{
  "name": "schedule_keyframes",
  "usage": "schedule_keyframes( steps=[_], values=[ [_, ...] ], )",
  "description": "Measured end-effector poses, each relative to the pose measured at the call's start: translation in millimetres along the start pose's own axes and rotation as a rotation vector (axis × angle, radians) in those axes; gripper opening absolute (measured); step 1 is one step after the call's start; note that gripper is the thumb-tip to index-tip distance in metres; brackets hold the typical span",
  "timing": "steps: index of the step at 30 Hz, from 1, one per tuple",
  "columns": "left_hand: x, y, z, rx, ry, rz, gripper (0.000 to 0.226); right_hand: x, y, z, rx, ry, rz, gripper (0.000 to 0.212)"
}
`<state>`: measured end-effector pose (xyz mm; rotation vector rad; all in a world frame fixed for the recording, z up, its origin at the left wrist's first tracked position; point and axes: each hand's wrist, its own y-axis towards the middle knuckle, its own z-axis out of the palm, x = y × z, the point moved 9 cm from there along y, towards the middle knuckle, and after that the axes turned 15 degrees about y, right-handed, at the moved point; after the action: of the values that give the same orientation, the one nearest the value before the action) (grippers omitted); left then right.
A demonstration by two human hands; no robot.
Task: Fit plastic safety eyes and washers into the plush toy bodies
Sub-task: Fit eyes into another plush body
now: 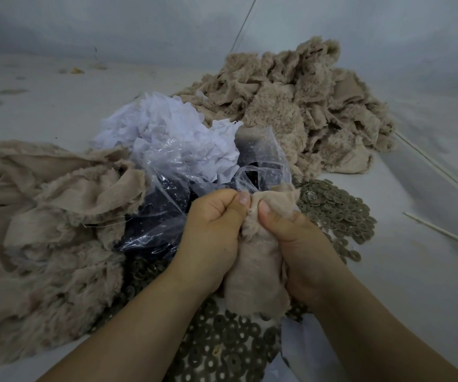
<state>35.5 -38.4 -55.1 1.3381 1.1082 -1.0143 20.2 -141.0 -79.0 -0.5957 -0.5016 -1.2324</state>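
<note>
At the near middle of the pale worktop [415, 285], both hands gripped one beige plush body [255, 274], turned inside out so its smooth backing faced up. The left hand [211, 238] had its fingers curled against the left side of the fabric, thumb pressed at the top fold, and the right hand [294, 244] was curled round the right side, its thumb lying on the gathered upper end. The two thumbs sat just beside each other, pinching the cloth between them; whether an eye or washer lay under them could not be told. Beneath and near the wrists lay a spread of dull olive washers [222, 351], and more of them [340, 210] were heaped just to the right of the held body. Just beyond the left hand sat a crumpled clear plastic bag [161, 205] holding small dark pieces, probably the eyes, though they were too blurred to make out. Behind the bag rose a bunch of white crumpled paper [167, 125]. A pile of beige plush pieces [43, 221] filled the left side, and another pile [305, 106] lay farther away to the right. A thin pale stick [442, 232] rested on the worktop at the right edge.
</note>
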Motion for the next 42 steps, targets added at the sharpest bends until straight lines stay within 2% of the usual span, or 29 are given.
schedule_keyframes(
  steps=[4, 9, 16, 20, 23, 27, 30, 32, 33, 34, 37, 42],
  values=[
    [-2.8, -1.0, -3.3, -0.037, 0.048, 0.026, 0.046, -3.4, -0.2, -0.1, 0.005, 0.045, 0.016, 0.028],
    [4.2, 3.1, -5.5, 0.004, -0.028, -0.028, 0.037, -8.4, -0.1, 0.0, 0.022, 0.059, 0.073, 0.037],
    [-4.1, 0.8, -3.3, 0.019, 0.063, 0.037, 0.040, -5.5, -1.4, 4.4, 0.074, 0.067, 0.066, 0.036],
    [0.3, 4.9, -6.8, -0.003, 0.007, -0.002, 0.049, -9.0, 1.3, -0.1, 0.032, 0.051, 0.069, 0.038],
    [5.2, 5.2, -4.9, -0.002, 0.014, -0.021, 0.047, -11.6, 3.7, -4.4, -0.023, 0.078, 0.102, 0.037],
    [-6.0, 1.6, -3.3, -0.024, 0.127, 0.095, 0.041, -7.4, 5.1, -9.0, -0.060, 0.096, 0.084, 0.033],
    [-11.8, -2.4, -2.4, -0.032, 0.341, 0.182, 0.042, -5.1, 5.6, -18.5, -0.114, 0.129, 0.112, 0.047],
    [-12.1, -2.8, -2.7, -0.060, 0.502, 0.201, 0.029, -3.0, 5.6, -19.9, -0.109, 0.157, 0.124, 0.047],
    [-12.8, -2.4, -3.0, -0.068, 0.509, 0.208, 0.020, -2.4, 5.2, -17.4, -0.086, 0.162, 0.127, 0.044],
    [-13.1, -1.8, -4.0, -0.073, 0.487, 0.207, 0.015, -1.9, 4.7, -14.9, -0.064, 0.152, 0.122, 0.042],
    [-8.6, 1.3, -12.9, -0.103, 0.360, 0.140, 0.017, -0.1, 6.0, -13.7, -0.045, 0.058, 0.056, 0.038],
    [6.7, 5.2, -15.1, -0.064, 0.150, -0.040, 0.024, 0.4, 8.4, -24.8, -0.167, -0.048, -0.026, 0.033]
  ],
)
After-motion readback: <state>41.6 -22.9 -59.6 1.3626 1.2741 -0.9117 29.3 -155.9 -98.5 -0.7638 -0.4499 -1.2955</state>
